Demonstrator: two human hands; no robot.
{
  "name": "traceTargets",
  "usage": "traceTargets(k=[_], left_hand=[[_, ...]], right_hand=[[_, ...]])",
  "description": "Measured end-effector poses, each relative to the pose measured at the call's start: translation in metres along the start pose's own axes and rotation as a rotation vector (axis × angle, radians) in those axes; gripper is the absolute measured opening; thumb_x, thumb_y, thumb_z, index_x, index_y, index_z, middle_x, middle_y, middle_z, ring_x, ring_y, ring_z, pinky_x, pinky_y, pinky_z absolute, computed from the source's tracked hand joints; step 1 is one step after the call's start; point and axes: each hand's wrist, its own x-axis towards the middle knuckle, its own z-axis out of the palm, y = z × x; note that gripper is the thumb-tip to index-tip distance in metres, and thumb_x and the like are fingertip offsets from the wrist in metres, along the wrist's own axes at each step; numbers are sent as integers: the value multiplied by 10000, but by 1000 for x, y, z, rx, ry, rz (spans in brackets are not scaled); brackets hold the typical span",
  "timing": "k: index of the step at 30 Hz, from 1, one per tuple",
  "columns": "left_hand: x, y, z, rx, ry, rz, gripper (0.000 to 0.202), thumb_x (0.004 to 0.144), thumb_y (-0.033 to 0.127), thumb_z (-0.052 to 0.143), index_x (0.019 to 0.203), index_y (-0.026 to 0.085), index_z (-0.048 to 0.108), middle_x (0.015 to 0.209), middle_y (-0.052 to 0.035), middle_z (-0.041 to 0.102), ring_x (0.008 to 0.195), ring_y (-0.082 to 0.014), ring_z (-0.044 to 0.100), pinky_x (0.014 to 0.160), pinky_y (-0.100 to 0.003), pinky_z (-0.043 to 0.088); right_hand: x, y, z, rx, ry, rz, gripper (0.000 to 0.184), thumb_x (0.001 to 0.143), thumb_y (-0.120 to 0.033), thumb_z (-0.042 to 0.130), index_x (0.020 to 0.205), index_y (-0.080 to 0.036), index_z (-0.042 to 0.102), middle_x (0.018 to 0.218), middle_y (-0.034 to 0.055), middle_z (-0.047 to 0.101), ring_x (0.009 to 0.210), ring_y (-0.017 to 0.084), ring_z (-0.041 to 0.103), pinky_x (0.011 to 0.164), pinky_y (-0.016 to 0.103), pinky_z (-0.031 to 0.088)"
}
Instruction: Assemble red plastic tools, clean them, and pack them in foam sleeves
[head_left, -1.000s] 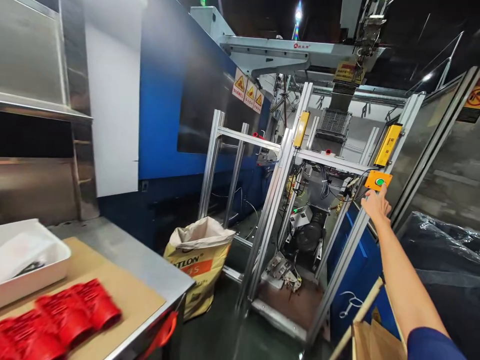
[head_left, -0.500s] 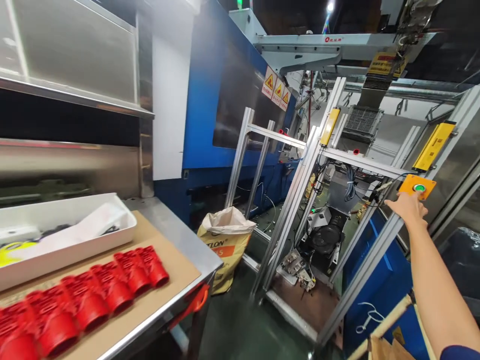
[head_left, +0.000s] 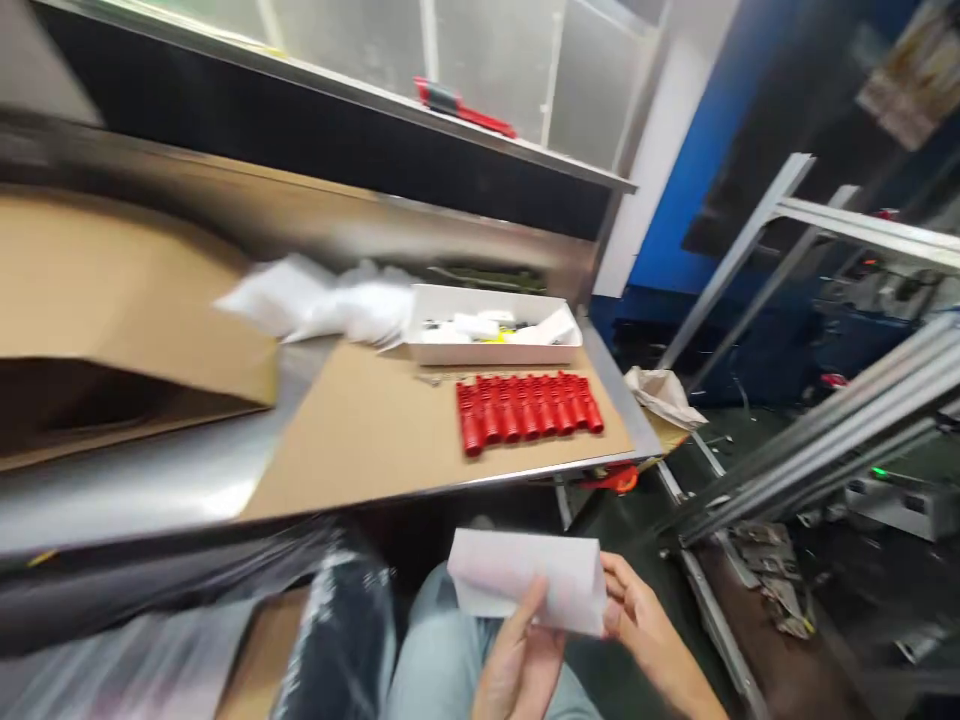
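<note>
A white, paper-like folded sheet or bag (head_left: 517, 575) is held above my lap, slightly blurred; a faint reddish tint shows through it. My left hand (head_left: 523, 655) grips it from below, thumb lying across its front. At its right end, my right hand (head_left: 634, 615) has its fingers closed on the edge. What the sheet may contain is hidden. Beyond it, several red plastic parts (head_left: 529, 410) lie side by side in a row on a brown cardboard sheet (head_left: 367, 430) on the bench.
A white tray (head_left: 491, 352) with small items stands behind the red parts. White bags or sheets (head_left: 322, 305) and a large cardboard box (head_left: 127, 290) are to the left. An aluminium frame (head_left: 735, 270) and a paper sack (head_left: 664, 400) stand right. Black plastic film (head_left: 349, 610) is near my legs.
The view has swung left and down to the bench. My right hand has left the yellow button box and now holds the white sheet; my left hand has come into view.
</note>
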Motion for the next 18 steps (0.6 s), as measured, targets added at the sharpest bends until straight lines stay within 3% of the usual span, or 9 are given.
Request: traceTargets(k=[2,4,7,9,13,15,18], left_hand=[[-2,5,-11,1,2,122,279,738,164,804,998,128,709,939,-87,775,1005,-263,699,947,-373,551],[-7,9,-22,28,-4,229,457,605,274,915,993,138,717,1011,-88,764,1120,-292,647,1025,-364,491],[-14,15,-35,97,-32,323,666,554,466,920,1104,166,692,1113,-85,740,1217,-306,581,1089,-375,418],[-17,18,-43,157,-70,334,688,615,541,862,1155,160,671,1188,-106,713,1265,-310,544,1117,-387,383],[-17,20,-71,317,-166,286,679,772,600,707,1287,173,593,1390,-127,594,1380,-286,434,1160,-403,314],[-20,21,-94,444,-217,255,778,708,608,767,1335,195,562,1401,-138,584,1376,-314,436,1149,-466,311],[-36,29,-136,636,-289,200,770,581,589,862,1219,206,666,1194,-150,717,1207,-371,590,1083,-549,353]], right_hand=[[13,3,25,64,-73,-33,774,744,-787,577,1265,-215,529,1164,130,691,1004,258,673,767,338,539],[23,5,42,64,-52,-30,671,759,-692,654,1219,-209,580,1113,103,706,976,245,666,781,323,539],[32,6,62,9,21,32,585,739,-644,703,1074,-165,661,929,86,731,780,216,662,640,287,539],[34,7,73,0,42,65,542,776,-637,666,1022,-155,675,885,83,734,718,202,649,584,274,527],[41,4,79,18,21,78,483,775,-612,677,955,-164,704,895,77,748,788,221,666,742,309,553],[50,-3,76,-32,20,71,490,729,-624,705,899,-164,720,849,79,749,792,241,667,747,317,550],[77,-22,85,-218,-104,-2,529,766,-653,636,938,-159,717,852,85,741,819,258,658,734,320,537]])
